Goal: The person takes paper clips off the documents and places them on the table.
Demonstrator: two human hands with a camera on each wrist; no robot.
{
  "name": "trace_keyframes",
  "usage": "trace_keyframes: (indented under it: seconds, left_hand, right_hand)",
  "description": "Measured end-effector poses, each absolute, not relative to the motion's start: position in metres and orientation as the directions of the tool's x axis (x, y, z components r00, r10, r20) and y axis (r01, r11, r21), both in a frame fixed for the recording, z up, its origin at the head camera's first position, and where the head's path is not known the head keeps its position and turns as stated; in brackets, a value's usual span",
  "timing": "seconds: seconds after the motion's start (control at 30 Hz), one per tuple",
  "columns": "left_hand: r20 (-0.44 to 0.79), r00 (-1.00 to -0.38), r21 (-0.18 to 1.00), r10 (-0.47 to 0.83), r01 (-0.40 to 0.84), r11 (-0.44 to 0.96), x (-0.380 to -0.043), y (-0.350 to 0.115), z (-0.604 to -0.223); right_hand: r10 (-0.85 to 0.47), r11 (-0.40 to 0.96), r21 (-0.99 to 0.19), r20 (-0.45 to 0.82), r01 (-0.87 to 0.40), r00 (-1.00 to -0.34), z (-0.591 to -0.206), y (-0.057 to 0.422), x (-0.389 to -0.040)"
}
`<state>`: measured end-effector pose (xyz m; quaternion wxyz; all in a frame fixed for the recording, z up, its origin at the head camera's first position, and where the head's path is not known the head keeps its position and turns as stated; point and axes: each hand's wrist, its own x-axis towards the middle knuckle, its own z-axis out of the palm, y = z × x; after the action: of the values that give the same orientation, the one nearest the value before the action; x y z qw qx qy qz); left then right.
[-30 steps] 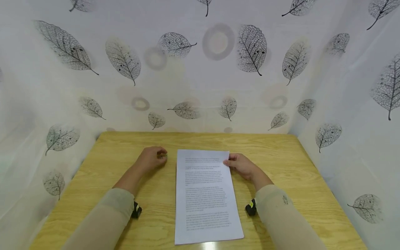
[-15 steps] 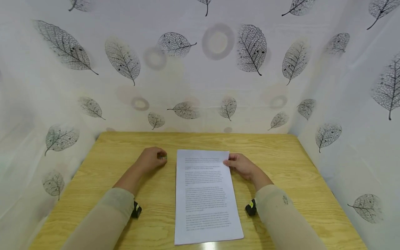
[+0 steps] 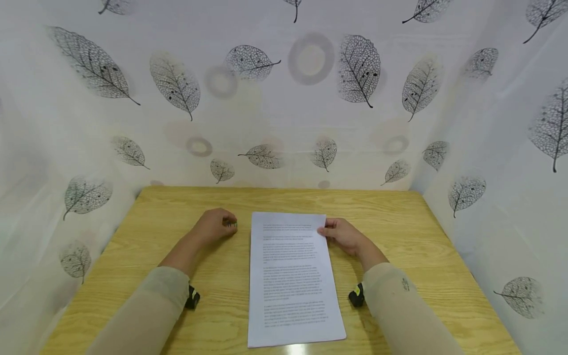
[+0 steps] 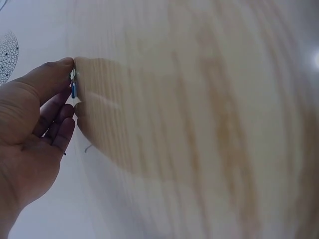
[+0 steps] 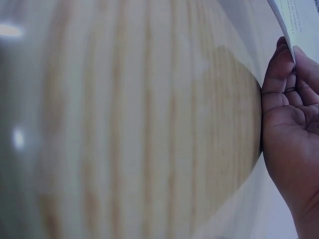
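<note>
A stack of printed white paper (image 3: 290, 276) lies on the wooden table in front of me. My right hand (image 3: 346, 235) pinches its upper right corner, thumb on top and fingers beneath; in the right wrist view the paper edge (image 5: 286, 22) runs between thumb and fingers. To the left of the stack, my left hand (image 3: 214, 224) rests low over the table with curled fingers. Between its thumb and fingertips show small coloured paper clips (image 3: 232, 225); in the left wrist view a blue one (image 4: 74, 88) is visible there. The fingers partly hide them.
The wooden table (image 3: 443, 276) extends to both sides and behind the hands. A white curtain (image 3: 284, 108) printed with leaves stands around its back and sides. Black wrist cameras (image 3: 193, 298) sit under both sleeves.
The left fingers shift slightly around the paper clips, which show a little lower between thumb and fingertip. The right hand and the paper stack stay in place.
</note>
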<state>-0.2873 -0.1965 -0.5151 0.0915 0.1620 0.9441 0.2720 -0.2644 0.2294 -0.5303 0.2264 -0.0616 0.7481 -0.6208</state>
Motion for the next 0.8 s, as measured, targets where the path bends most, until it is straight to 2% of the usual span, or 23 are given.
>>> trace_keyframes:
  seconds: [0.57,0.8]
  left_hand:
    - [-0.079,-0.943,0.568,0.322,0.223,0.792,-0.285,-0.200,-0.511]
    - [-0.007,-0.957,0.608,0.289,0.225,0.761,-0.285,-0.206,-0.498]
  right_hand:
    - [-0.372,0.202,-0.960,-0.258,0.193,-0.892,-0.529,0.226,-0.262]
    - [-0.376,0.211,-0.961,-0.249,0.180,-0.892,-0.529,0.228,-0.262]
